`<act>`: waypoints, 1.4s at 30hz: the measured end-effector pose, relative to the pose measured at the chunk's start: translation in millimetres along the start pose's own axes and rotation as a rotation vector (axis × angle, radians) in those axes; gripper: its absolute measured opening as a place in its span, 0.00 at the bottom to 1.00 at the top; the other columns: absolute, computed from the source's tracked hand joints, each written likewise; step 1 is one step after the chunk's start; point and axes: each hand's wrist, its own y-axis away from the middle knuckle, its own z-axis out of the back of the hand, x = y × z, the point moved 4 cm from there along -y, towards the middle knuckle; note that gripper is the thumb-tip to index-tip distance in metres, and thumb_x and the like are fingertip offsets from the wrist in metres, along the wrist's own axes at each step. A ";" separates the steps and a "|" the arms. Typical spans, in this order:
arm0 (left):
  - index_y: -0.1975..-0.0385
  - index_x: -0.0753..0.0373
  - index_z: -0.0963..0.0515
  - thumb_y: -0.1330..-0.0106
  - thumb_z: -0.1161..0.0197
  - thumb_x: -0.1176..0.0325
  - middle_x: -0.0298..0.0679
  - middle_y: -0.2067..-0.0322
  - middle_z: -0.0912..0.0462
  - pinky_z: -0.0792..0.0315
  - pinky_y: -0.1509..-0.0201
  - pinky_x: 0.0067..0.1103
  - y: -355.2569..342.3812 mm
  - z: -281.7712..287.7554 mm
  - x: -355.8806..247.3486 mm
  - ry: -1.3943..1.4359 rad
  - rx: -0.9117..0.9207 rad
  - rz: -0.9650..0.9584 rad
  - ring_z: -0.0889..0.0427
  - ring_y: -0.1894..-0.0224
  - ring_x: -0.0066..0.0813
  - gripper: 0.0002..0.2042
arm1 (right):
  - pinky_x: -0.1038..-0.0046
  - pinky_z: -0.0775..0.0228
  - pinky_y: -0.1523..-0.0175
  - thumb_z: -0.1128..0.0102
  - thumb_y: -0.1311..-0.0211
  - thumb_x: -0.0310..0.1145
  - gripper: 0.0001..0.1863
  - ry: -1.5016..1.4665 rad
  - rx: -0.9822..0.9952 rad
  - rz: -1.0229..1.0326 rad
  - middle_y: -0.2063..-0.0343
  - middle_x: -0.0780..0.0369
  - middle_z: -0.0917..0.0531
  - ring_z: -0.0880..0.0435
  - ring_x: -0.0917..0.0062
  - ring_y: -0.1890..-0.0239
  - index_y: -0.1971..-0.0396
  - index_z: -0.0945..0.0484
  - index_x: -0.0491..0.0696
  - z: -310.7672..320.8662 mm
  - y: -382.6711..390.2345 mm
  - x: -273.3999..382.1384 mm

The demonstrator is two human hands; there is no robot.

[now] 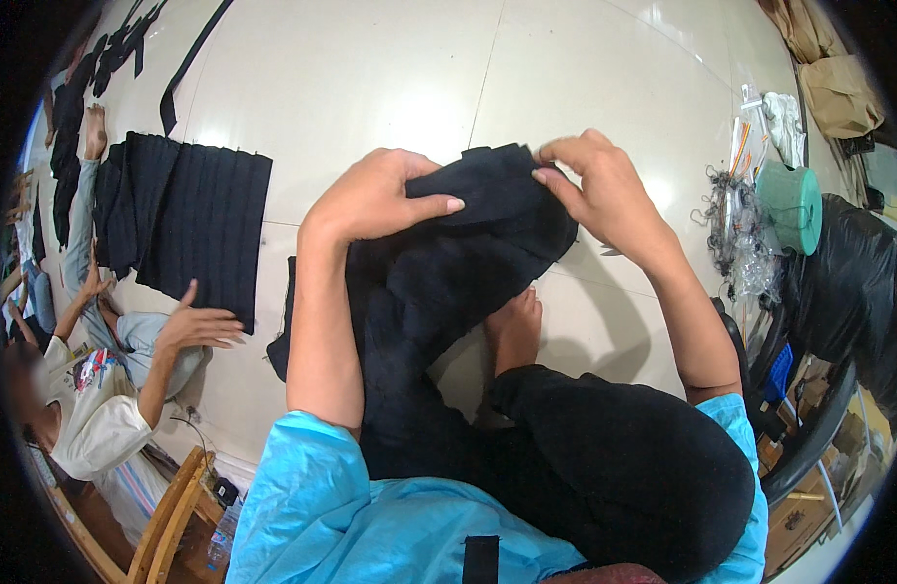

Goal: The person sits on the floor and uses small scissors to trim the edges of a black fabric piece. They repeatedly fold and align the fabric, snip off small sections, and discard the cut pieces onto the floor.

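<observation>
A piece of black cloth is held up in front of me, folded into a flat band along its upper edge. My left hand grips the band's left end, thumb on top and fingers hidden behind it. At the right end, my right hand pinches the upper corner between thumb and forefinger. More black fabric hangs in loose folds below the band, running down over my leg. My bare foot rests on the floor just under the cloth.
A ribbed black cloth lies on the pale tiled floor at left, under a co-worker's hand. A black strip lies beyond it. At right are a green roll, tangled wire-like bits and a black plastic bag.
</observation>
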 end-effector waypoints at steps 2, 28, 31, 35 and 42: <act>0.66 0.66 0.10 0.40 0.24 0.55 0.46 0.74 0.12 0.23 0.64 0.28 3.4 7.5 -0.5 -0.103 -0.062 -0.009 0.15 0.74 0.34 0.17 | 0.56 0.25 0.58 0.31 0.36 0.38 0.15 0.019 0.146 -0.033 0.75 0.48 0.16 0.17 0.53 0.70 0.70 0.16 0.39 -5.7 0.2 2.0; 0.66 0.68 0.11 0.46 0.19 0.58 0.41 0.73 0.11 0.21 0.59 0.22 8.9 13.5 10.0 0.330 0.098 0.050 0.14 0.73 0.31 0.18 | 0.78 0.52 0.72 0.29 0.33 0.50 0.29 -0.626 0.158 -0.327 0.86 0.77 0.38 0.43 0.89 0.79 0.87 0.33 0.53 -6.2 30.7 -85.7; 0.68 0.68 0.11 0.47 0.19 0.58 0.41 0.74 0.12 0.21 0.60 0.22 5.4 7.7 12.2 0.325 0.110 0.049 0.14 0.74 0.30 0.17 | 0.78 0.52 0.72 0.29 0.32 0.48 0.28 -0.650 0.099 -0.308 0.85 0.77 0.38 0.44 0.89 0.78 0.87 0.34 0.53 -8.1 35.5 -88.8; 0.69 0.67 0.11 0.47 0.19 0.59 0.39 0.75 0.12 0.22 0.61 0.21 6.1 10.6 16.0 0.347 0.117 0.032 0.15 0.74 0.29 0.16 | 0.77 0.51 0.71 0.30 0.31 0.41 0.27 -0.731 0.154 -0.305 0.84 0.76 0.38 0.44 0.88 0.77 0.86 0.37 0.54 -7.4 38.9 -89.6; 0.69 0.67 0.11 0.47 0.18 0.59 0.37 0.75 0.12 0.23 0.60 0.21 6.7 12.5 10.8 0.381 0.132 0.023 0.16 0.74 0.26 0.16 | 0.78 0.43 0.65 0.31 0.32 0.33 0.24 -0.883 0.150 -0.303 0.82 0.74 0.31 0.36 0.88 0.73 0.85 0.36 0.53 20.1 49.1 -108.4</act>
